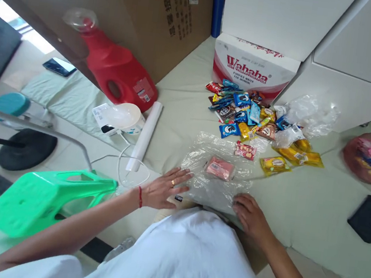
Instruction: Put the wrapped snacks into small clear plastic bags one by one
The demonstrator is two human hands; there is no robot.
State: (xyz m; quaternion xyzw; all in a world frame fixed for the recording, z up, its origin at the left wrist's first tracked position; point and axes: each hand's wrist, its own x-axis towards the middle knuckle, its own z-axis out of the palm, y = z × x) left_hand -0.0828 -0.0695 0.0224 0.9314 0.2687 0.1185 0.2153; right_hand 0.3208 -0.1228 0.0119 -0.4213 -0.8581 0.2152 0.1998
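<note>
1. Forearms (92, 222) are reached forward from either side of the white shirt (186, 257), both angled inward toward the near edge of the pale green sheet (184, 98).
2. The left hand (168, 188) is held palm down with its fingers spread, their tips laid at the left side of a clear plastic bag (210, 194); nothing is seen pinched. A red cord (140, 197) is worn at the wrist, and a gold ring (173, 182) on one finger.
3. The right hand (251, 217) is bent over the bag's near right corner, fingers curled. Its thumb is hidden, so whether the plastic is pinched cannot be told.
4. The pink packet (220, 167) is set near the sheet's near edge, between the hands and slightly beyond them, touched by neither. Whether it is held inside the bag or rested on top cannot be made out.
5. Print on the heaped snack packets (241, 99) is mostly too small to be read, and many are overlapped by others.
6. The sheet's near edge is partly covered by the shirt, whose lettering is cut off below.
</note>
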